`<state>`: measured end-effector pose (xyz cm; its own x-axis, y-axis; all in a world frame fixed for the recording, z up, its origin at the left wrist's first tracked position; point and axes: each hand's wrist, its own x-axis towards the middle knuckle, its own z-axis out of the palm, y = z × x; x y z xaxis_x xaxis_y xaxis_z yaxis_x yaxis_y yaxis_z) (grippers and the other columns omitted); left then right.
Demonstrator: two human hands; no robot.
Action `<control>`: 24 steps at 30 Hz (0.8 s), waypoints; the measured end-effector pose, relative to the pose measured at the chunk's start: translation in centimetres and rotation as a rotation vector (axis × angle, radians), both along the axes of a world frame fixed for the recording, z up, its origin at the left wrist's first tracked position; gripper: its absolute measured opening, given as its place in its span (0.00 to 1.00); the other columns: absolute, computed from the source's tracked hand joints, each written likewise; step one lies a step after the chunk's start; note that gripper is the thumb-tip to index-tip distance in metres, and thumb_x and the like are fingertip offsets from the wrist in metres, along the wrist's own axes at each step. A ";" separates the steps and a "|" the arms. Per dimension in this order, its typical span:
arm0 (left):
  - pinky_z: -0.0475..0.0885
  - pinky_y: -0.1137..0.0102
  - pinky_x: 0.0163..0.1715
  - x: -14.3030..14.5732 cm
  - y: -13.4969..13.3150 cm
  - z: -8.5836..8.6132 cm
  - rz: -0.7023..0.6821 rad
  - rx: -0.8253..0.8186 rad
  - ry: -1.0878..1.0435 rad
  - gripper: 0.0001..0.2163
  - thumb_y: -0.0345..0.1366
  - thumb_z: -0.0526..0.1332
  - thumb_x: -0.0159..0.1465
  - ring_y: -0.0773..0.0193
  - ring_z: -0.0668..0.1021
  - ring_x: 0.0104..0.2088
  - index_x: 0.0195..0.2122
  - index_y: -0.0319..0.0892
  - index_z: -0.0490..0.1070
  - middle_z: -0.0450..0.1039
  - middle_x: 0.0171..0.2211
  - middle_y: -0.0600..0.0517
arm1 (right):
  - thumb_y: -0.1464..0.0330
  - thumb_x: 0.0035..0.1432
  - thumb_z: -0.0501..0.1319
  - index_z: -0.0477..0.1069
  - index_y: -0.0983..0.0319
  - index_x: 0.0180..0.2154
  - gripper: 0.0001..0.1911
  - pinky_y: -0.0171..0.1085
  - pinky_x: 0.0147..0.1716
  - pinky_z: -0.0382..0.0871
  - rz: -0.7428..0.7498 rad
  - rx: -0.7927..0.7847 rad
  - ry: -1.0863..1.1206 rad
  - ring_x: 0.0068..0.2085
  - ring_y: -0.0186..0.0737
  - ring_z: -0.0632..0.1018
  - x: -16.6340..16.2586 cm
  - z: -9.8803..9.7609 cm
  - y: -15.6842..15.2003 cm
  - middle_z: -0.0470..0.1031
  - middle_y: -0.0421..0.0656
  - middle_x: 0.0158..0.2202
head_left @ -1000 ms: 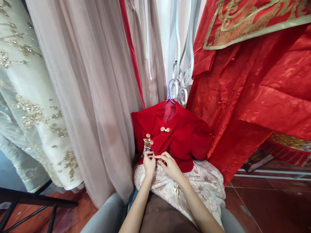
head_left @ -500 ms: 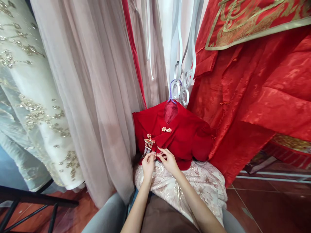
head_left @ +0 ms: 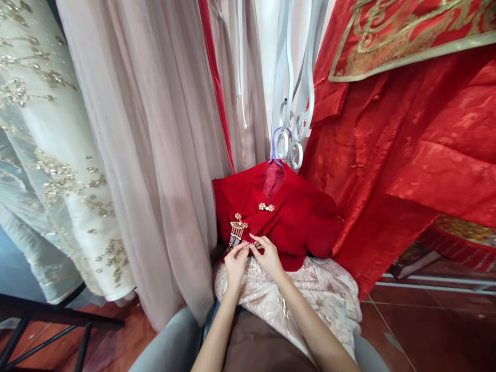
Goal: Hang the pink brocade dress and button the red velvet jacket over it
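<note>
1. Two hands: the left hand (head_left: 235, 263) and the right hand (head_left: 267, 256) meet fingertip to fingertip, both narrowed to a pinch on the front edge of one red jacket (head_left: 298, 222). What small part lies between the fingers cannot be told.
2. The jacket hangs low at centre on one purple hanger (head_left: 276, 143), above one pale skirt (head_left: 318, 294).
3. Two gold ornaments: one tassel brooch (head_left: 236, 232) just above the fingertips and one clasp (head_left: 266, 207) at the collar.
4. Surroundings: sheer drapes (head_left: 155, 155) to the left, a beaded white gown (head_left: 46, 170) beyond them, a red robe (head_left: 406, 155) to the right.
5. The forearms cover part of the skirt.
6. Against half a second before, the hands stay at the same spot.
</note>
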<state>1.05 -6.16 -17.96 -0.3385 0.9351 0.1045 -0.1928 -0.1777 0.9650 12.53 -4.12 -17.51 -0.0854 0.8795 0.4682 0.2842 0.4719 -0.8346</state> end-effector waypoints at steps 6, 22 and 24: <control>0.73 0.63 0.45 -0.5 0.1 -0.5 -0.084 -0.045 -0.030 0.14 0.37 0.69 0.48 0.57 0.80 0.39 0.36 0.36 0.78 0.79 0.38 0.42 | 0.70 0.54 0.58 0.73 0.59 0.50 0.20 0.35 0.36 0.75 0.057 -0.036 0.073 0.34 0.34 0.77 0.1 -0.1 0.5 0.73 0.44 0.38; 0.75 0.70 0.35 -2.1 -1.0 2.4 -0.275 -0.120 -0.082 0.15 0.38 0.72 0.43 0.65 0.79 0.28 0.32 0.36 0.80 0.80 0.29 0.46 | 0.71 0.44 0.65 0.75 0.62 0.46 0.23 0.34 0.35 0.71 0.308 -0.344 0.425 0.27 0.30 0.73 0.8 1.7 -0.4 0.73 0.37 0.27; 0.74 0.71 0.34 -2.1 -1.1 2.4 -0.299 -0.135 -0.080 0.15 0.38 0.72 0.43 0.66 0.78 0.27 0.31 0.36 0.79 0.80 0.27 0.47 | 0.71 0.43 0.65 0.76 0.62 0.46 0.23 0.33 0.34 0.71 0.299 -0.358 0.444 0.27 0.29 0.72 0.9 2.0 -0.8 0.71 0.36 0.26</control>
